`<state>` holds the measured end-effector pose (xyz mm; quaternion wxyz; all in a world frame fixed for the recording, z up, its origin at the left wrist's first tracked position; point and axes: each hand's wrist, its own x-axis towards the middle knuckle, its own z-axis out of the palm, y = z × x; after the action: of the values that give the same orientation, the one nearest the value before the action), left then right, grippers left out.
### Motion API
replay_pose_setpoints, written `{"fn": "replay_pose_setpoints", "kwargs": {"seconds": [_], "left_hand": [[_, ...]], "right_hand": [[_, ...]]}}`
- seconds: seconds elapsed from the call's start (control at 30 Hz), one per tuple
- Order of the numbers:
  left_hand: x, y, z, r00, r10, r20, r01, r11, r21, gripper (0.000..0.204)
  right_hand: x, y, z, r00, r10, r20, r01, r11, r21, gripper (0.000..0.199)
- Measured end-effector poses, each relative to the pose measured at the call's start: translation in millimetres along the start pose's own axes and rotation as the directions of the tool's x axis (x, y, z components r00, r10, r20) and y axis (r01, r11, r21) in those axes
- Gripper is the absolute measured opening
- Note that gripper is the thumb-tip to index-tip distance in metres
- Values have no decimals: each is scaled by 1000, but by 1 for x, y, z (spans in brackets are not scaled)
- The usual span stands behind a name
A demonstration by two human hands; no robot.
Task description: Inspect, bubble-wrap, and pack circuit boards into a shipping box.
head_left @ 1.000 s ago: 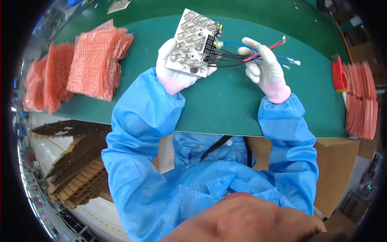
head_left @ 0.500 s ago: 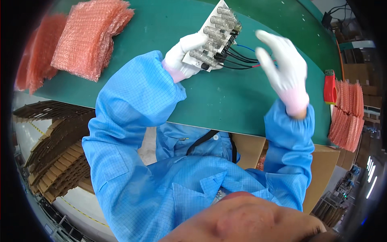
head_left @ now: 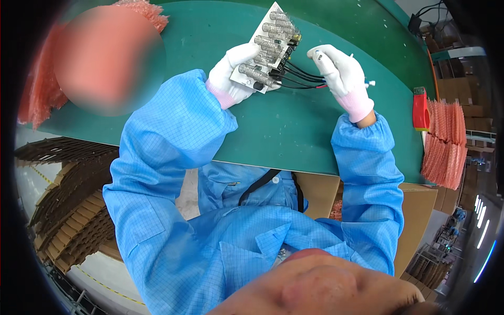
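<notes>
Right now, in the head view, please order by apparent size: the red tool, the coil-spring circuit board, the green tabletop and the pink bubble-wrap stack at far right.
1. Green tabletop
2. Pink bubble-wrap stack and coil-spring circuit board: too alike to rank
3. Red tool

A white rectangular circuit board (head_left: pixel 268 47) is held up over the work surface by the left hand (head_left: pixel 234 73), which grips its left edge. The board is tilted, its long side slanting so that the top leans right. Silvery coiled springs (head_left: pixel 269 46) stand in rows on its face, their free ends pointing right. Along the right edge sits a black digit display (head_left: pixel 284 60), and near the lower corner a small round black part (head_left: pixel 258 85). Several black wires (head_left: pixel 302 78) run from that right side toward the right hand (head_left: pixel 342 76); whether its fingers pinch them is unclear. A red stretch (head_left: pixel 321 86) shows beside the palm, and a white connector (head_left: pixel 370 83) pokes out beyond.
</notes>
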<state>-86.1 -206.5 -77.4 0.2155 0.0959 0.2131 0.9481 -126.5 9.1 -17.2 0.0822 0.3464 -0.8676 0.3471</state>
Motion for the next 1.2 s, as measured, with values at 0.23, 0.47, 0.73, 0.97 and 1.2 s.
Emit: {"fn": "replay_pose_setpoints", "kwargs": {"seconds": [0.23, 0.47, 0.73, 0.97, 1.2], "left_hand": [[4, 2, -9, 996, -83, 22, 81, 993, 87, 39], [-3, -2, 1, 998, -54, -24, 56, 994, 94, 40], [2, -2, -7, 997, -74, -15, 74, 997, 2, 40], [1, -3, 0, 995, -74, -65, 68, 994, -82, 46], [1, 1, 2, 994, -84, -64, 75, 989, -127, 49]], "right_hand": [[-4, -6, 6, 989, -148, -17, 149, 987, 67, 12], [-13, -18, 12, 987, -26, -160, 26, 1000, 1, 12], [-10, -10, 9, 943, -329, -46, 316, 932, -176, 11], [-11, -13, 14, 881, -460, 108, 439, 712, -548, 18], [-19, -16, 15, 925, -272, 266, 380, 658, -650, 62]]}}
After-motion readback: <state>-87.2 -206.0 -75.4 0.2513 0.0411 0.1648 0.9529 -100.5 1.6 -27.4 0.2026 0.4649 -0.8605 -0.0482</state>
